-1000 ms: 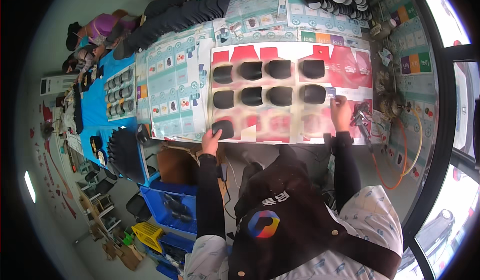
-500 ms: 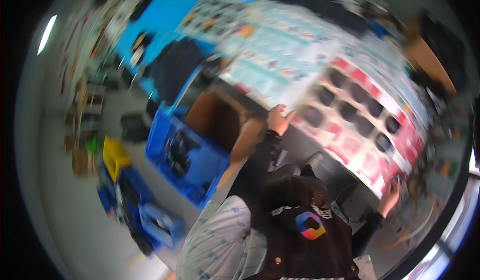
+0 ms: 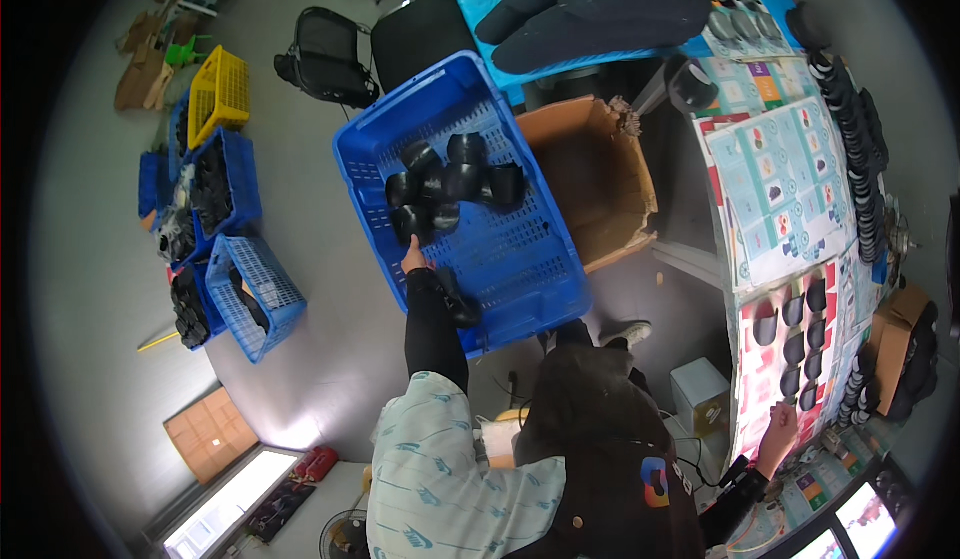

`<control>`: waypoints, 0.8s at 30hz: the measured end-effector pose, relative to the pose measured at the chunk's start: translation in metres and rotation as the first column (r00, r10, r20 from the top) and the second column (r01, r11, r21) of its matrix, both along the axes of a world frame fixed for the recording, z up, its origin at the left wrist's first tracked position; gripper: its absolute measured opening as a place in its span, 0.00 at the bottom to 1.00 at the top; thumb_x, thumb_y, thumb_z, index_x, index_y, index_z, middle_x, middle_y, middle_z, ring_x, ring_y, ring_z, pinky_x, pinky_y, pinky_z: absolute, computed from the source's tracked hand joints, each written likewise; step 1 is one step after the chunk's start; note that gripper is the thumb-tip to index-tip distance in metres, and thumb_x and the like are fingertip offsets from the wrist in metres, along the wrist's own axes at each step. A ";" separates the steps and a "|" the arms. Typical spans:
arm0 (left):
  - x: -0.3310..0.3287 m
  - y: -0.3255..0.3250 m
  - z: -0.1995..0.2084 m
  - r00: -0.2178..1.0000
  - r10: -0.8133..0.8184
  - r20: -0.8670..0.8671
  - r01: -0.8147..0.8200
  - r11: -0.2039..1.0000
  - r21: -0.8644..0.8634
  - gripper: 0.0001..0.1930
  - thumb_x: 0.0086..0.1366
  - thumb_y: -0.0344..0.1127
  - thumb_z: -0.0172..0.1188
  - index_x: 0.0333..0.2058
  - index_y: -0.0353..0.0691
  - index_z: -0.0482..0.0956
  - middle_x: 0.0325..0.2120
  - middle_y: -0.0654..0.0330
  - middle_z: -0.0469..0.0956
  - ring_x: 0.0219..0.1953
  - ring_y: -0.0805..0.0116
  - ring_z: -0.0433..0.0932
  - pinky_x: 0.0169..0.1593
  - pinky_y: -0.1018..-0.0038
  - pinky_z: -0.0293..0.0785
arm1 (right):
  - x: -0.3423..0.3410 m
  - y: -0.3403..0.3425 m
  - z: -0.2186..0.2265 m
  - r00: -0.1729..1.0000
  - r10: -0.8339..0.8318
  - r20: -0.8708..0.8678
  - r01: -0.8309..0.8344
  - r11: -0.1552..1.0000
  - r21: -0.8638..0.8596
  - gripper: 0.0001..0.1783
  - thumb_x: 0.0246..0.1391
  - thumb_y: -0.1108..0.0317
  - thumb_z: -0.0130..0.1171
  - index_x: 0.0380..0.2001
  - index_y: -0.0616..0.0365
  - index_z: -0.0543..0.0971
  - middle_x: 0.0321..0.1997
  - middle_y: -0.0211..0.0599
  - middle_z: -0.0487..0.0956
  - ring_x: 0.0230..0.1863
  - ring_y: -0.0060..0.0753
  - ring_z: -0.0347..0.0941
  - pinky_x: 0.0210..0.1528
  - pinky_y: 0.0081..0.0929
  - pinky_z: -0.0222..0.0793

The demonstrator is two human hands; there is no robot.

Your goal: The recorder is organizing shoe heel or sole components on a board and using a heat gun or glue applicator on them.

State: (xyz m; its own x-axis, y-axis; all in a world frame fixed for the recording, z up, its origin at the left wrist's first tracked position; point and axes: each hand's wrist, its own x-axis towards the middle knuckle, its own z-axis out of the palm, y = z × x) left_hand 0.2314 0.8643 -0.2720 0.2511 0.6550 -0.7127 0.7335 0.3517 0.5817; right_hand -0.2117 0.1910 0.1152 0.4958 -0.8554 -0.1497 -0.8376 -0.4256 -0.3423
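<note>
Several black curved, cup-like pieces (image 3: 462, 181) lie heaped in a blue plastic crate (image 3: 500, 304) left of the table. My left hand (image 3: 414, 256) reaches into the crate's left side, its fingers closed at the edge of the nearest black curved piece (image 3: 410, 223); part of the fingers is hidden. Over the near end of the pink-and-white printed sheet (image 3: 752, 384), my right hand (image 3: 778, 439) has its fingers drawn together. Whatever they hold is too small to make out. Black pieces (image 3: 792, 349) stand in rows on that sheet, just beyond this hand.
A cardboard box (image 3: 640, 194) stands between crate and table. Beyond the crate are a black chair (image 3: 425, 34) and a blue-covered table (image 3: 520, 84) with dark stacks. Farther left, a yellow crate (image 3: 220, 94) and a light-blue crate (image 3: 255, 299) sit on the floor. Long black stacks (image 3: 858, 159) line the table's far side.
The view has swung left toward the crate. My left hand has moved from the table's front edge to the black pieces in the crate. My right hand stays by the pink sheet.
</note>
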 end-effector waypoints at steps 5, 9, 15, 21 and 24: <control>0.041 0.006 -0.039 0.925 0.334 0.180 -0.306 0.938 -0.166 0.24 0.57 0.50 0.77 0.35 0.36 0.77 0.20 0.58 0.69 0.15 0.67 0.64 0.16 0.73 0.61 | 0.041 0.013 0.006 0.994 0.098 -0.041 -0.098 0.995 0.012 0.10 0.67 0.67 0.56 0.39 0.65 0.80 0.33 0.36 0.84 0.36 0.24 0.80 0.41 0.25 0.74; 0.066 0.011 -0.051 0.946 0.313 0.084 -0.300 0.943 -0.143 0.31 0.56 0.52 0.78 0.46 0.36 0.75 0.22 0.56 0.72 0.13 0.68 0.62 0.14 0.74 0.54 | 0.066 0.027 0.013 0.991 0.117 -0.061 -0.114 0.992 0.046 0.10 0.67 0.67 0.57 0.38 0.64 0.79 0.31 0.33 0.82 0.34 0.21 0.78 0.39 0.21 0.73; 0.035 -0.013 -0.014 0.986 0.034 0.163 -0.024 0.998 -0.064 0.41 0.59 0.67 0.68 0.51 0.28 0.76 0.32 0.53 0.81 0.16 0.66 0.70 0.15 0.70 0.58 | 0.074 0.036 0.014 0.995 0.098 -0.016 -0.095 0.987 0.127 0.08 0.64 0.70 0.56 0.39 0.62 0.80 0.34 0.37 0.84 0.38 0.31 0.83 0.43 0.28 0.75; -0.012 -0.108 0.074 0.784 -0.037 0.619 0.301 0.895 -0.328 0.23 0.72 0.51 0.61 0.51 0.34 0.77 0.37 0.55 0.83 0.30 0.63 0.82 0.34 0.71 0.78 | 0.085 0.048 0.026 0.994 0.111 -0.011 -0.109 0.985 0.136 0.07 0.62 0.72 0.59 0.40 0.63 0.81 0.36 0.36 0.84 0.40 0.28 0.81 0.45 0.27 0.74; -0.030 -0.166 0.169 0.712 -0.376 0.594 0.694 0.506 -0.512 0.13 0.76 0.41 0.55 0.47 0.35 0.77 0.33 0.54 0.82 0.29 0.63 0.82 0.35 0.69 0.78 | 0.124 0.056 0.035 0.926 0.373 0.055 -0.377 0.920 0.108 0.12 0.56 0.75 0.64 0.44 0.62 0.82 0.45 0.41 0.84 0.46 0.37 0.81 0.52 0.30 0.75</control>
